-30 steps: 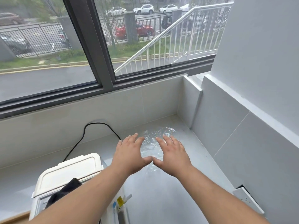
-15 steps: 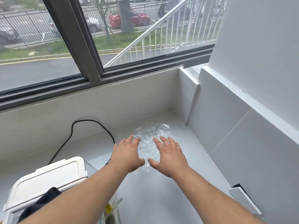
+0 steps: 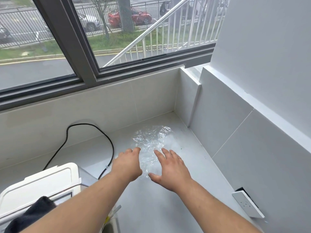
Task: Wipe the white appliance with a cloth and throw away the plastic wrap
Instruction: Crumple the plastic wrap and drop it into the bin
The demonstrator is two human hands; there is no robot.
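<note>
Hands have parted since a second ago: thumbs were touching over the wrap point(image 3: 151, 140), now there's a gap and the crumpled film shows between them. Left hand point(image 3: 127, 163) sits at the wrap's left edge, fingers foreshortened, nothing visibly gripped. Right hand point(image 3: 170, 170) is at the right edge, fingers spread flat, holding nothing. Wrap lies on the bench point(image 3: 168, 207) near the back corner, not yet lifted. Likely flanking it to scoop and bunch it up; thin film may cling to the surface. Appliance point(image 3: 42, 184) bottom left, dark cloth point(image 3: 32, 212) resting on it, black cord point(image 3: 109, 145) behind. View also dipped slightly.
</note>
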